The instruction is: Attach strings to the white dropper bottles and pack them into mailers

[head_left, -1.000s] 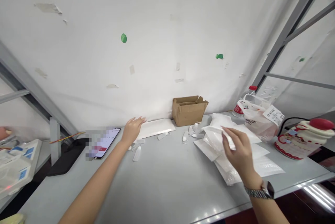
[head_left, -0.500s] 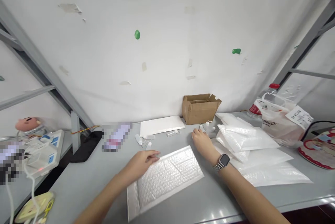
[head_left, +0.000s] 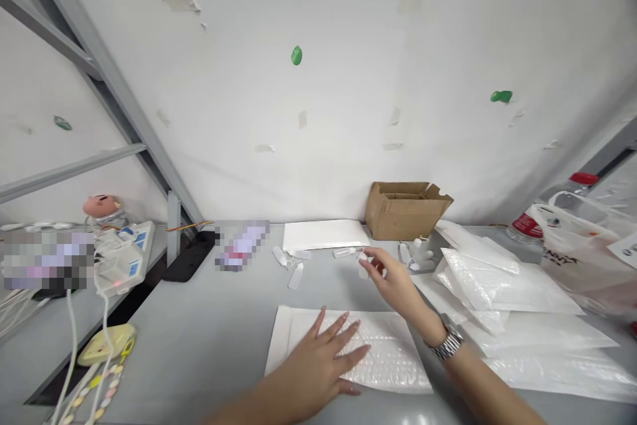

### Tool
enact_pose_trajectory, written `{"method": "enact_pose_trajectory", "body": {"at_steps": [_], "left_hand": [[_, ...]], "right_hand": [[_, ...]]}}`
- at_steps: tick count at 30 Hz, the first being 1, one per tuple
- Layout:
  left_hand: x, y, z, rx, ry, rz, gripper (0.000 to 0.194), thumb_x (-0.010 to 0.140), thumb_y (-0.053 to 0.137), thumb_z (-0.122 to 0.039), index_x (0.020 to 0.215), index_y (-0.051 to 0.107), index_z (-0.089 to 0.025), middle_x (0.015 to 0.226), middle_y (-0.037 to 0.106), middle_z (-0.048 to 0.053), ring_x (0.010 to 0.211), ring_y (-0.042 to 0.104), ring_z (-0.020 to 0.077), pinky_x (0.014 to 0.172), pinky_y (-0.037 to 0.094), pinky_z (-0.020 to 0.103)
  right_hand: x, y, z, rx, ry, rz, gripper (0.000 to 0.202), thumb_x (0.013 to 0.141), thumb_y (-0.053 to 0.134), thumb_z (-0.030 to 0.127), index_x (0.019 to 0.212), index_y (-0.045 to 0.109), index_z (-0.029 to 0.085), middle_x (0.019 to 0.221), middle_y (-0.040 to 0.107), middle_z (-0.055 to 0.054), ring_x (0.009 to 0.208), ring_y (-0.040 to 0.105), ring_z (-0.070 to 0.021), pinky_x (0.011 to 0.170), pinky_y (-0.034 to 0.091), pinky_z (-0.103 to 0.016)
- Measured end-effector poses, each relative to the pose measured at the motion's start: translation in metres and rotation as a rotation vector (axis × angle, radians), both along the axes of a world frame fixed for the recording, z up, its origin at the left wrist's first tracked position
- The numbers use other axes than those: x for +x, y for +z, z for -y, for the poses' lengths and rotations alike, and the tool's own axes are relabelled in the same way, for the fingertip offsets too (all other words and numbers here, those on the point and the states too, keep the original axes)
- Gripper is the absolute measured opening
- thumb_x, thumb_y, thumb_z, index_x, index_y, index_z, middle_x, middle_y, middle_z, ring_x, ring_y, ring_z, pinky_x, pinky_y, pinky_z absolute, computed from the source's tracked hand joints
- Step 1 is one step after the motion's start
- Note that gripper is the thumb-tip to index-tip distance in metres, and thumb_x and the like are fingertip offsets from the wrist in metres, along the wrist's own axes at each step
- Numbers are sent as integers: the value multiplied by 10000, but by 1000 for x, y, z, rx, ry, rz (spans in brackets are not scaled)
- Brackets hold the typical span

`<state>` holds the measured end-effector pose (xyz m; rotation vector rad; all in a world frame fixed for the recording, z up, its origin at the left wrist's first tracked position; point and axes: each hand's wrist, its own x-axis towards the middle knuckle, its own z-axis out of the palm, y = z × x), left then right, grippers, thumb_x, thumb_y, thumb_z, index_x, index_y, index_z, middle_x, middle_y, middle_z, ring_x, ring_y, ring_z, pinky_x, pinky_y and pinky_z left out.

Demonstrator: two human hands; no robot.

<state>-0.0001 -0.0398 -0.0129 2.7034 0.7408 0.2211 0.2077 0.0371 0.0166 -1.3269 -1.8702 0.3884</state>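
A white bubble mailer (head_left: 393,352) lies on the grey table in front of me. My left hand (head_left: 326,362) rests flat on it with the fingers spread. Above the mailer's far edge, my right hand (head_left: 391,276), with a metal-banded watch on the wrist, pinches a small white item (head_left: 363,266) between thumb and fingers. Just left of it is a small white tube (head_left: 344,252). More small white pieces (head_left: 295,275) lie to the left, and several others (head_left: 417,254) sit right of my right hand.
A stack of white mailers (head_left: 537,292) lies at the right, near a plastic bag (head_left: 582,252) and a red-capped bottle (head_left: 527,226). At the back stand an open cardboard box (head_left: 405,216) and a flat white mailer (head_left: 323,235). A power strip (head_left: 124,262) is at left.
My left hand has moved right and spread onto the mailer, which now lies straighter. My right hand has come away from the pieces by the box and now pinches a white one. The view has shifted left.
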Motion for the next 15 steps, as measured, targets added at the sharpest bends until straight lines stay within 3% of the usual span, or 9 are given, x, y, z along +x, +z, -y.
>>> {"method": "enact_pose_trajectory", "body": {"at_steps": [2, 5, 9, 12, 15], "left_hand": [[0, 4, -1, -40, -65, 43, 456, 929, 336, -331, 1378, 252, -344, 1438, 338, 19, 1346, 232, 221, 1090, 174, 518], [3, 9, 3, -93, -112, 95, 489, 914, 349, -164, 1361, 291, -354, 1409, 393, -11, 1336, 260, 198, 1090, 218, 465], [5, 21, 14, -178, -43, 163, 491, 874, 473, -229, 1342, 355, -318, 1353, 477, 20, 1299, 349, 207, 1074, 260, 432], [-2, 24, 23, -220, 153, 251, 452, 812, 576, -343, 1253, 486, -298, 1248, 582, 32, 1194, 486, 216, 1041, 322, 395], [-18, 13, 29, -216, 601, 327, 247, 859, 472, -349, 1008, 629, -230, 1023, 670, 60, 964, 606, 204, 860, 471, 339]], "right_hand": [[-21, 7, 5, -128, 140, -204, 224, 861, 484, 374, 968, 572, 199, 802, 645, -38, 629, 573, -150, 611, 466, -276], [-58, 8, 7, -303, 329, -430, 196, 830, 534, 380, 916, 571, 207, 843, 633, -24, 629, 559, -130, 619, 463, -272], [-101, -11, 4, -386, 460, -539, 204, 822, 544, 376, 927, 560, 202, 790, 594, -2, 619, 517, -119, 619, 439, -270], [-117, -32, 3, -367, 456, -493, 226, 827, 535, 360, 982, 571, 200, 769, 569, 1, 644, 490, -128, 647, 424, -279], [-119, -47, 3, -341, 431, -472, 245, 841, 510, 354, 1025, 565, 201, 791, 557, -9, 680, 488, -140, 676, 425, -290]]}}
